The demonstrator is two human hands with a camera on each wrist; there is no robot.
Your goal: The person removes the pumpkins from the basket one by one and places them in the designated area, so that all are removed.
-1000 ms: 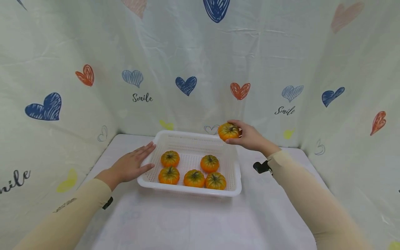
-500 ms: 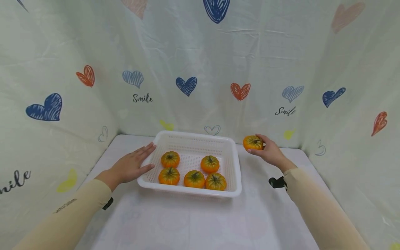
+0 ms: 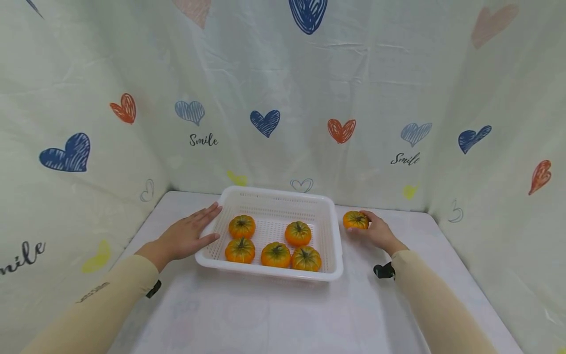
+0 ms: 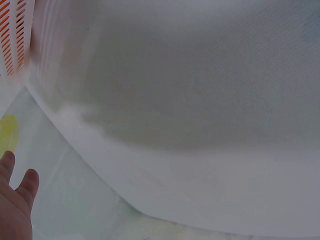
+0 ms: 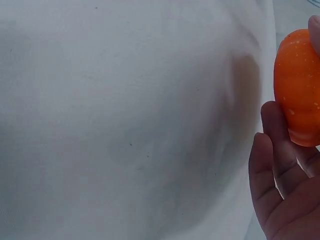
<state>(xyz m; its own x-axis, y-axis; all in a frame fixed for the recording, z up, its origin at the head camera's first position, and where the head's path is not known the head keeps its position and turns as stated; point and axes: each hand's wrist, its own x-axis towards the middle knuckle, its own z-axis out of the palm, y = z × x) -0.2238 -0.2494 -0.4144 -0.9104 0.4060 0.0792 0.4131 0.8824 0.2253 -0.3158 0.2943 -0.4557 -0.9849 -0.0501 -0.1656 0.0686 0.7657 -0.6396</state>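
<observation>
My right hand [image 3: 378,233] grips a small orange pumpkin [image 3: 355,220] with a green-streaked top, to the right of the white basket [image 3: 333,236]. In the right wrist view, fingers and thumb lie around the orange pumpkin [image 5: 300,87], low over the white cloth. My left hand [image 3: 185,237] rests on the basket's left rim, its fingers straight and thumb spread. Inside the basket sit several similar pumpkins, among them a back left pumpkin [image 3: 241,226] and a back right pumpkin [image 3: 298,233]. Only part of the left hand [image 4: 15,200] shows in the left wrist view.
A white cloth covers the table [image 3: 265,314]. Behind and at both sides hangs a pale curtain [image 3: 300,83] printed with hearts. The basket has raised, perforated walls.
My right hand has carried the pumpkin from above the basket's back right corner to the right, then lowered it toward the tabletop. The left hand has stayed on the rim.
</observation>
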